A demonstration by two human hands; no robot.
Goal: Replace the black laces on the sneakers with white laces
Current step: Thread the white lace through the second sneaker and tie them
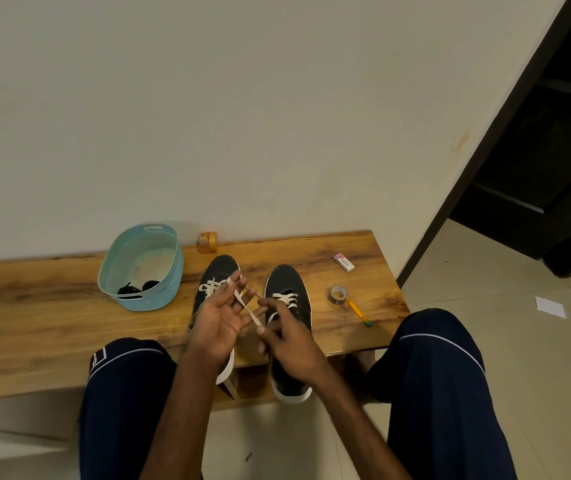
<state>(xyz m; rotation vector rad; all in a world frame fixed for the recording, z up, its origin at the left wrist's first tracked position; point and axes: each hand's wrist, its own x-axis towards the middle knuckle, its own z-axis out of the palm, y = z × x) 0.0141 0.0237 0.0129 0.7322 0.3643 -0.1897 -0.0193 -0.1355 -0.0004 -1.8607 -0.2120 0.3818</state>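
Hands meet over the wooden bench's front edge: our left hand pinches the flat white lace near the left dark canvas sneaker's eyelets, and our right hand pinches its lower end, drawing it taut, we judge, for threading. Black laces lie in the pale blue plastic basket.

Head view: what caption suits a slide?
Left hand and right hand stretch a white lace from a sneaker; black laces lie in the basket.

No print is legible: labels on the eraser and orange box, far tabletop edge, are too small.
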